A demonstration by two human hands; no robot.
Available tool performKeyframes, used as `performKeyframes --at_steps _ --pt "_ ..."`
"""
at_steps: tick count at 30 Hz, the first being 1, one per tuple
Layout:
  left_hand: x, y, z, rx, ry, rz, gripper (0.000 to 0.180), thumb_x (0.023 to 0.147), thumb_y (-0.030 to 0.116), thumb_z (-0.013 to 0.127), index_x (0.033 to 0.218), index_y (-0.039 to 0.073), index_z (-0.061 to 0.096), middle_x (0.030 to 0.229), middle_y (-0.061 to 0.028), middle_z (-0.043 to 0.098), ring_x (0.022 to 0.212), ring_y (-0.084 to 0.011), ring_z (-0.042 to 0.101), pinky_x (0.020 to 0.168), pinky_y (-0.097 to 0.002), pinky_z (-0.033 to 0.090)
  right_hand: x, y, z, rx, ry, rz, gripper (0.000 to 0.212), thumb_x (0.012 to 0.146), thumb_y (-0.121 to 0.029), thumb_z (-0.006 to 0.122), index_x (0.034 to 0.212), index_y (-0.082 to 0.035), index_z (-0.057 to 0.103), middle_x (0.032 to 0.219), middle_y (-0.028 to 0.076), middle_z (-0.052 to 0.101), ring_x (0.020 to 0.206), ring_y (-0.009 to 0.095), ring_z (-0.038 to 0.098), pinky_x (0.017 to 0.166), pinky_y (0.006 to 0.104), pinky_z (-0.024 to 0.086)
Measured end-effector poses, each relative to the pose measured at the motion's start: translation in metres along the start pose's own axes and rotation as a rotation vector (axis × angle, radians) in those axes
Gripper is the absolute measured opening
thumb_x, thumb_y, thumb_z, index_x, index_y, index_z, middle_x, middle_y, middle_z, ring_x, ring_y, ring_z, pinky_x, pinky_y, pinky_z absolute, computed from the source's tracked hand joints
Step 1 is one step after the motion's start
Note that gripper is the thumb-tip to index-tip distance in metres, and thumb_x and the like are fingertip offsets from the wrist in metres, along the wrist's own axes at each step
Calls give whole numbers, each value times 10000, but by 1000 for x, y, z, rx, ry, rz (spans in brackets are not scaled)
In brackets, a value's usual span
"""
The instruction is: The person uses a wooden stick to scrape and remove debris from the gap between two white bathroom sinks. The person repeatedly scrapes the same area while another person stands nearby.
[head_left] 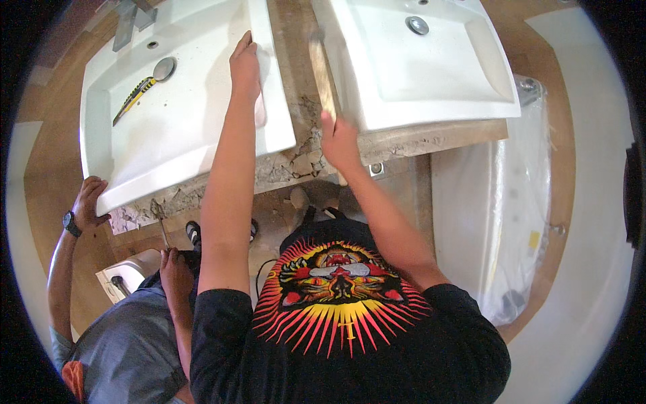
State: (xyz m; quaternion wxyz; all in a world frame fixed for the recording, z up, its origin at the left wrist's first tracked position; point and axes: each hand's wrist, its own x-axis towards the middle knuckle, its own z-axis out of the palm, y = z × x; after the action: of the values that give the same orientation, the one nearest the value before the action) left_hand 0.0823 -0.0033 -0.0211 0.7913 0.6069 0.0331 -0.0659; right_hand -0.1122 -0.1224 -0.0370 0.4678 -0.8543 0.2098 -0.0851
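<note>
My right hand point(342, 143) is wrapped round the pale wooden handle of a hammer point(324, 77). Its head, at the far end, is blurred, over the gap between two white washbasins. Inside the left washbasin point(182, 145), my left hand point(245, 69) lies against the right inner wall with its fingers stretched out. A yellow and black utility knife point(134, 97) rests in that basin beside the round drain cover point(164, 69). Broken mortar point(306, 151) shows on the counter between the basins, below the hammer.
At left, a co-worker's hand point(89, 198) holds the left basin's front corner; their other hand point(176, 273) grips a thin rod-like tool point(163, 232) under its edge. The right washbasin point(437, 84) sits close to the hammer. A plastic-wrapped bathtub point(494, 222) stands at right.
</note>
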Motion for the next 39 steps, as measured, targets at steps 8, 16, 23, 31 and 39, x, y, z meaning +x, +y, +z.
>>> performKeyframes --at_steps 8,16,23,31,39 --pt "-5 2 -2 -55 -38 -17 438 902 89 402 1319 -43 380 1339 -187 423 1205 -252 435 1016 -296 317 -9 23 10 -79 -84 95 617 929 -489 359 782 79 550 680 271 547 674 451 535 629 469 417" --pt "-1 0 -3 62 1 11 426 904 80 386 1314 -35 390 1310 -173 449 1155 -235 475 978 -302 366 -7 14 -3 -120 -106 161 633 910 -505 397 723 81 545 667 278 548 676 440 552 621 463 419" --pt "0 -1 -5 76 -9 15 449 896 75 393 1327 -48 363 1341 -178 422 1202 -236 439 1007 -294 333 -17 3 -15 -73 -127 113 574 926 -457 385 802 68 580 668 291 560 710 474 566 642 511 431" --pt "-1 1 -2 77 -2 25 440 894 72 390 1318 -47 379 1331 -181 431 1190 -239 451 997 -292 346 -21 16 -16 0 -97 176 558 927 -450 383 833 61 586 721 302 567 753 456 582 675 495 442" --pt "-6 3 -1 -23 -4 -38 428 895 80 381 1309 -27 407 1310 -174 455 1153 -228 482 964 -286 378 -10 -3 -29 -98 -178 106 573 917 -476 401 848 61 588 712 296 560 719 461 574 613 472 431"
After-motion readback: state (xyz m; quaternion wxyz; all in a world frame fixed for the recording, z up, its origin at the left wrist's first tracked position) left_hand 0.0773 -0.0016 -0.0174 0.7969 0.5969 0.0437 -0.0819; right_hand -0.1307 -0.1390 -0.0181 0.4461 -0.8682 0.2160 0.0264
